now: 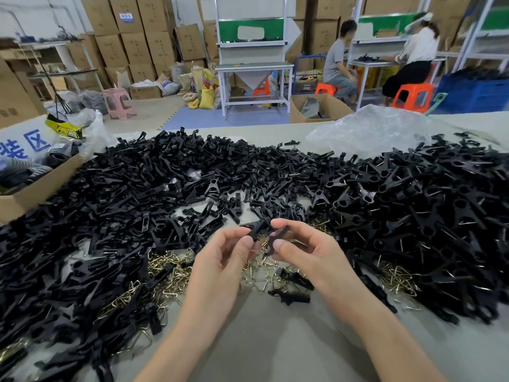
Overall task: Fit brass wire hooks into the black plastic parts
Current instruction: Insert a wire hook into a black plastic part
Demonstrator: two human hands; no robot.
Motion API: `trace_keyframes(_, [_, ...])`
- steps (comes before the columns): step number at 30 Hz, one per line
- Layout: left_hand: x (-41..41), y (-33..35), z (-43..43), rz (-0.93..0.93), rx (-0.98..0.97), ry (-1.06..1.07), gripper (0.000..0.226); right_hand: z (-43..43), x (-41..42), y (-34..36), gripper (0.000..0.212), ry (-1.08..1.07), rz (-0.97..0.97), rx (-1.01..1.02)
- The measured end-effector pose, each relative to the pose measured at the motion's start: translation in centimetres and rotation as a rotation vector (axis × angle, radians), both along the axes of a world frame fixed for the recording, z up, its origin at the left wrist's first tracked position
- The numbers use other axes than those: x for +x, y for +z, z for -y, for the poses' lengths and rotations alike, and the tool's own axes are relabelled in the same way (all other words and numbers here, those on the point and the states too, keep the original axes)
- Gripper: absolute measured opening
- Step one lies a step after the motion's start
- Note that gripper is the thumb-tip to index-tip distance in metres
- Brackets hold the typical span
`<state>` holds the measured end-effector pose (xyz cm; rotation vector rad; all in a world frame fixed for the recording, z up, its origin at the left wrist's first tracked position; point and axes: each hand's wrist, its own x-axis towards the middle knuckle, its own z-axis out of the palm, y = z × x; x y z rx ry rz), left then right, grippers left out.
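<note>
Table (pixel 275 343): grey surface, covered from left to right edge by a heap of loose black plastic parts (pixel 132 188). Brass wire hooks (pixel 170 274): scattered in patches along the near edge of the heap, some beneath the hands.

Left hand (pixel 220 260): raised above the hooks, thumb and fingers pinching one black part (pixel 257 229).

Right hand (pixel 305 252): pinching a second black part (pixel 276 239), which touches the first between the hands. Whether either holds a hook cannot be told.

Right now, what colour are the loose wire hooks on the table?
Brassy gold; the wire hooks show best in the head view.
</note>
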<state>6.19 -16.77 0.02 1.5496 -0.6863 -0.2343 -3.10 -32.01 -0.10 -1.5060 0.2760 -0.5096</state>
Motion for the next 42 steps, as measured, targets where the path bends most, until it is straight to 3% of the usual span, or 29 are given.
trace_keyframes(14, [-0.94,0.03,0.50,-0.013,0.010,0.010,0.004,-0.17,0.26,-0.43,0.036,0.073,-0.026,-0.019])
trace_keyframes(32, [-0.65,-0.09,0.42,-0.071,-0.025,0.039,0.015,-0.28,-0.03,0.25,0.035,0.049,0.017,0.020])
trace_keyframes(42, [-0.65,-0.05,0.20,-0.056,0.055,-0.060,0.014,-0.40,-0.12,0.51,0.035,0.045,0.026,0.031])
